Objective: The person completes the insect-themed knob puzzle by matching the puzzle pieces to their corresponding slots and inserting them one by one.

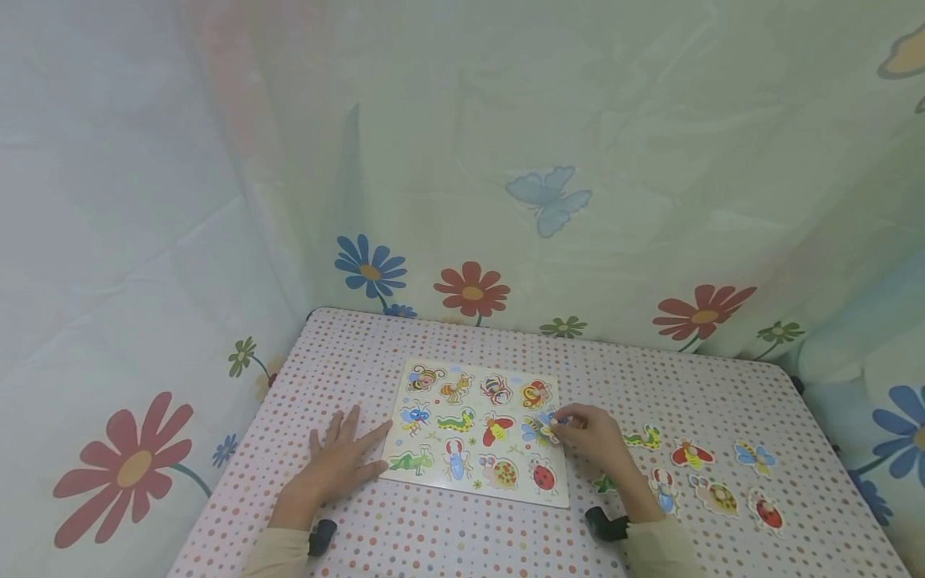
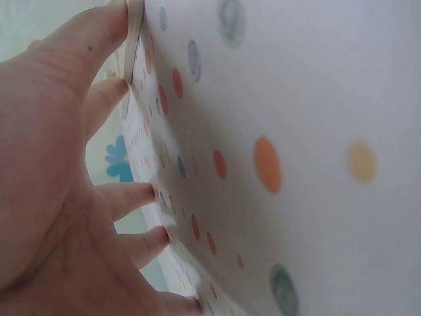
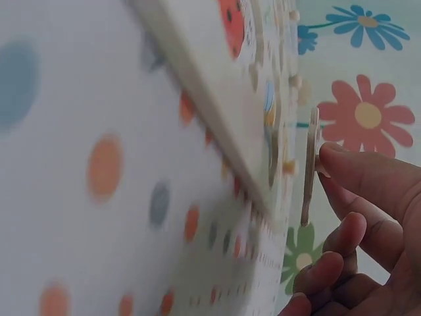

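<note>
A wooden insect puzzle board lies on the dotted table, with bug pictures in rows. My left hand is spread flat at the board's left side; in the left wrist view, thumb and index finger touch its edge and the other fingertips rest on the cloth. My right hand is over the board's right edge, near a blue-and-yellow winged insect. Its thumb and finger pinch the knob of a thin wooden puzzle piece, seen edge-on above the board; its picture is mostly hidden.
Loose pieces lie right of the board: a caterpillar, a red-winged bug, a dragonfly, a blue beetle, a snail and a ladybug. A green piece is partly behind the right forearm. Flowered curtains enclose the table.
</note>
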`<state>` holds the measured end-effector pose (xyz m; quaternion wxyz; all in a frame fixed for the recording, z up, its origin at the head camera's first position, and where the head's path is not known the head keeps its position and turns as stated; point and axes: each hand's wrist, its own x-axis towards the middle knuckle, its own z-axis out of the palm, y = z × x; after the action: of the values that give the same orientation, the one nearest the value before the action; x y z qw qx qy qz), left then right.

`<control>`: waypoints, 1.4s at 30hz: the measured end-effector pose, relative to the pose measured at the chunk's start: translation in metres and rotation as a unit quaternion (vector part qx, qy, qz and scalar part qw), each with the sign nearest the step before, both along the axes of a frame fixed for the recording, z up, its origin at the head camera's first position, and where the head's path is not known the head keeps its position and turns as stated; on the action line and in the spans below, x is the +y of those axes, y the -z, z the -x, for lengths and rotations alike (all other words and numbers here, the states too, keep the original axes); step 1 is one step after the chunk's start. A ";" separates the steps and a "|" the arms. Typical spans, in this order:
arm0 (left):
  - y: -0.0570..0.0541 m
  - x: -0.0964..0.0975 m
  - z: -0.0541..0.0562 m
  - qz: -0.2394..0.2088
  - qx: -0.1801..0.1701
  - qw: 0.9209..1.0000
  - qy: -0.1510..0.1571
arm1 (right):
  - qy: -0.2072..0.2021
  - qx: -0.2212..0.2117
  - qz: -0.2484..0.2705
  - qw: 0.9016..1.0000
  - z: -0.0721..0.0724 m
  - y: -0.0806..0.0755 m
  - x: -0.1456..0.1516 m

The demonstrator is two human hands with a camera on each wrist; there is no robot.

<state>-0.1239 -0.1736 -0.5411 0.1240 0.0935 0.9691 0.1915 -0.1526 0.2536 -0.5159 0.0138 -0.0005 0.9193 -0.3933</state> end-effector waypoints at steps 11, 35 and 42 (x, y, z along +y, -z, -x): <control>0.000 -0.002 -0.001 -0.006 0.004 1.000 0.003 | -0.037 0.012 0.025 0.999 0.011 0.001 -0.047; -0.001 -0.001 0.001 -0.006 0.002 1.000 0.004 | -0.134 0.019 0.058 0.989 0.025 0.007 -0.128; -0.001 -0.002 0.001 -0.007 0.002 1.000 0.005 | -0.162 0.050 0.056 0.984 0.029 0.006 -0.152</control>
<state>-0.1245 -0.1752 -0.5405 0.1220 0.0997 0.9676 0.1971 -0.1819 0.1020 -0.5221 0.0314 -0.1696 0.8832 -0.4362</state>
